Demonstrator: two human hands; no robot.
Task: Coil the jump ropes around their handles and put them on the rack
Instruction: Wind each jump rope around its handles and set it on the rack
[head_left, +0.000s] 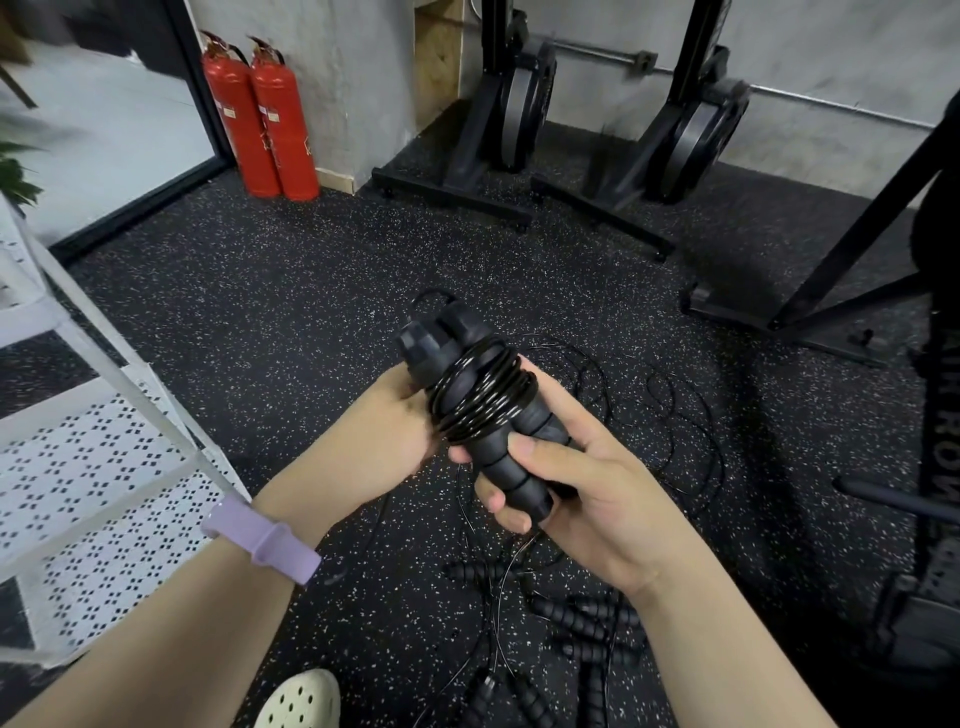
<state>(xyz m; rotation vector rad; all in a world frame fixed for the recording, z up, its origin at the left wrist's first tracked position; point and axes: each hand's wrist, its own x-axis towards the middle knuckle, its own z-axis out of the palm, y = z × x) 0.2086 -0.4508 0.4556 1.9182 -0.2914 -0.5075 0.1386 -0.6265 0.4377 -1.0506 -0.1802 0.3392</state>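
1. A gym corner with speckled black rubber floor (291, 291); two red fire extinguishers (262, 114) stand at 11 o'clock.
2. The right hand (587, 493) grips the paired handles (483, 410) at their lower end — long axis running from 5 to 11 o'clock, cord wound round the middle.
3. The left hand (384, 431) pinches the coil from 9 o'clock.
4. The white perforated rack (98, 467) lies at 8 o'clock, nearer the left hand.
5. Uncoiled ropes (582, 623) sprawl at 5 o'clock — nothing blocks the way to the rack.
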